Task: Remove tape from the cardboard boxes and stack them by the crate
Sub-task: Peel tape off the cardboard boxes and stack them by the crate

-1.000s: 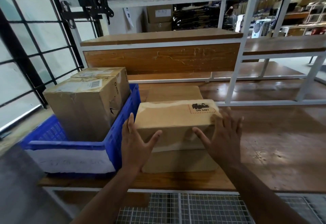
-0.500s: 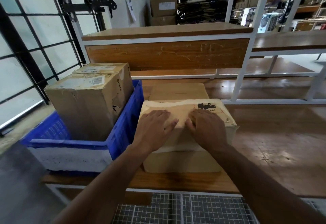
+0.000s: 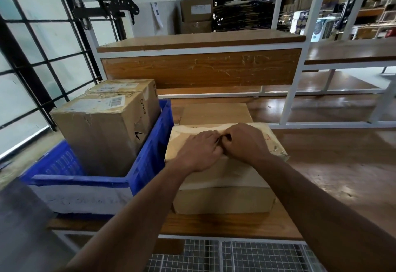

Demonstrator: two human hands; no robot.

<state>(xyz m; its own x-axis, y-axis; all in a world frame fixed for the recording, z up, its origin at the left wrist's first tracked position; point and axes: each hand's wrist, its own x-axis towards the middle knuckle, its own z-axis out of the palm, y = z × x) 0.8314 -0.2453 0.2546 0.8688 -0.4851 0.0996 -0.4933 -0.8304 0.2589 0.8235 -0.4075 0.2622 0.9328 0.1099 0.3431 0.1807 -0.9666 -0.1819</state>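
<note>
Beside the blue crate [image 3: 150,160], a tan cardboard box [image 3: 225,171] with pale tape sits on top of a second box [image 3: 222,201]. A third flat box [image 3: 214,113] lies just behind them. My left hand [image 3: 199,149] and my right hand [image 3: 246,143] rest on the top box's lid. Their curled fingertips meet at the middle and pinch at the tape there. The fingertips themselves are hidden by the knuckles. Torn tape and paper show at the lid's right edge [image 3: 278,151].
Two taller cardboard boxes [image 3: 100,130] [image 3: 126,86] stand inside the crate on the left. White shelf uprights [image 3: 293,92] and a wooden shelf [image 3: 201,40] rise behind. A wire mesh shelf [image 3: 225,256] lies below the table's front edge. Bare wooden tabletop [image 3: 332,175] extends right.
My hands left the sides of the top box, came onto its lid and closed together at the middle. The view has shifted closer.
</note>
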